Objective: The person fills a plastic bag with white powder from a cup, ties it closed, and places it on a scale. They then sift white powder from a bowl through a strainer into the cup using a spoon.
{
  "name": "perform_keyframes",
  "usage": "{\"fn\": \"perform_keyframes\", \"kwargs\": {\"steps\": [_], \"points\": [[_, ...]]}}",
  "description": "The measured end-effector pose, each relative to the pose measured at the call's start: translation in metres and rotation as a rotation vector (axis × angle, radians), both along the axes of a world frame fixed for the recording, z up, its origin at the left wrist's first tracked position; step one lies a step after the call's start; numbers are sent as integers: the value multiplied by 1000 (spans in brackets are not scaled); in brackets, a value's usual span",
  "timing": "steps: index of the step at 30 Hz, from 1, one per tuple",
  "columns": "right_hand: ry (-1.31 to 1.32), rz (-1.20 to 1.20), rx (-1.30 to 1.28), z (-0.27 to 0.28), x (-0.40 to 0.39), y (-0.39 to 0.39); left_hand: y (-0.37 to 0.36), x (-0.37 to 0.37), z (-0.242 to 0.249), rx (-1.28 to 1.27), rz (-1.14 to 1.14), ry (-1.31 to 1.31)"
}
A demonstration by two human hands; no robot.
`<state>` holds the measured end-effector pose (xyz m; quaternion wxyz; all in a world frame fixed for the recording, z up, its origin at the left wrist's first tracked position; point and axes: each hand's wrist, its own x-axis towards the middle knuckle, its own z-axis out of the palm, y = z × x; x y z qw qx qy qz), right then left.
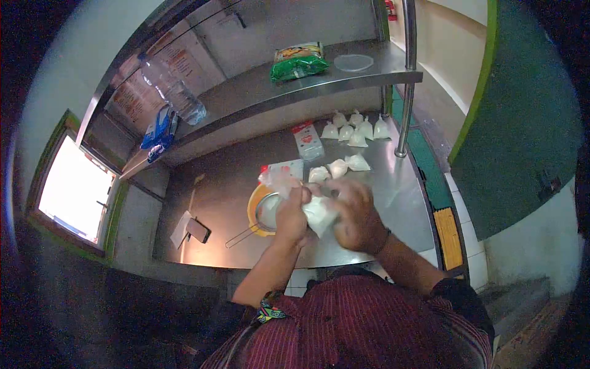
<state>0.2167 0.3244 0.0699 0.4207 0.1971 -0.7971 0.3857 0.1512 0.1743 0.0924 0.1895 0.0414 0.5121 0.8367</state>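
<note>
Between my two hands is a small clear bag of white powder (320,215). My left hand (292,215) is closed round its upper left side, with loose clear plastic above the fingers. My right hand (355,215) is at the bag's right side, its fingers bent and blurred by motion. Left of the bag, a yellow bowl (252,206) holds a metal sieve (267,211) with its handle over the table. Just beyond my hands lie more filled bags (338,167), and several tied ones (357,136) stand farther back.
Plastic packets (308,142) lie on the steel table (215,166). A phone (198,230) lies at the left. The shelf (246,95) above holds a bottle (175,92), a blue packet (161,129), a green packet (299,63) and a clear lid (353,62).
</note>
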Motion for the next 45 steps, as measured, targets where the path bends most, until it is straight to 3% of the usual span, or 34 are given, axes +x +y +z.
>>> {"fn": "perform_keyframes", "kwargs": {"steps": [2, 6, 10, 12, 13, 15, 16, 18, 19, 20, 22, 23, 24, 26, 27, 31, 33, 34, 36, 37, 39, 43, 44, 45], "points": [[-50, -120, 372, -33, 8, -12, 2, -5, 1, 153, 97, 38], [1, -163, 265, -54, 2, -17, 9, 0, -2, 84, 102, -125], [-46, -123, 227, -52, 4, -14, 6, -6, -17, 135, 44, -106], [-201, 84, -41, -48, 12, -17, 3, -10, -26, -51, 57, 145], [-200, 86, -39, -46, 16, -21, 1, -9, -26, -49, 60, 146], [-405, 281, -540, -42, 22, -27, -3, -6, -24, -273, -42, 423], [-405, 284, -539, -49, 18, -26, -3, -7, -23, -273, -39, 423], [-842, 578, -1134, -62, 8, -21, -1, -7, -20, -219, -166, 683], [-1008, 687, -1086, -57, 8, -11, -2, -4, -15, -218, -162, 681], [-1010, 687, -1084, -55, 11, -11, -3, 0, -10, -167, -215, 646], [-725, 364, -295, -53, 16, -9, -3, -1, -5, -103, -269, 623], [-555, 194, 88, -52, 17, -6, -8, -1, -9, -62, -266, 478], [-552, 191, 96, -49, 19, -10, -9, -2, -12, -24, -261, 330], [-394, 192, -560, -45, 20, -23, -1, -3, -14, 63, -166, 200], [-184, 0, -39, -45, 17, -7, 2, -2, -16, 142, -74, 64], [-148, 46, 63, -45, 18, -7, 10, -6, -35, 226, -13, -162], [-454, 216, -455, -51, 19, -15, 14, -4, -35, 79, -83, -247], [-453, 214, -453, -54, 20, -15, 16, -1, -30, 81, -85, -246], [-943, 235, -717, -61, 19, -16, 18, 8, -19, -56, -109, -78], [-1010, 631, -1395, -66, 11, -21, 16, 7, -21, -59, -110, -81], [-909, 533, -1261, -73, 13, -21, 11, 2, -31, 75, -135, 83], [-502, 171, -665, -73, 19, -11, 7, -6, -30, 200, -126, 102], [-504, 175, -662, -68, 20, -5, 8, -4, -27, 222, -55, 9], [-282, -1, -294, -48, 21, 3, 9, -2, -24, 243, 15, -84]]}}
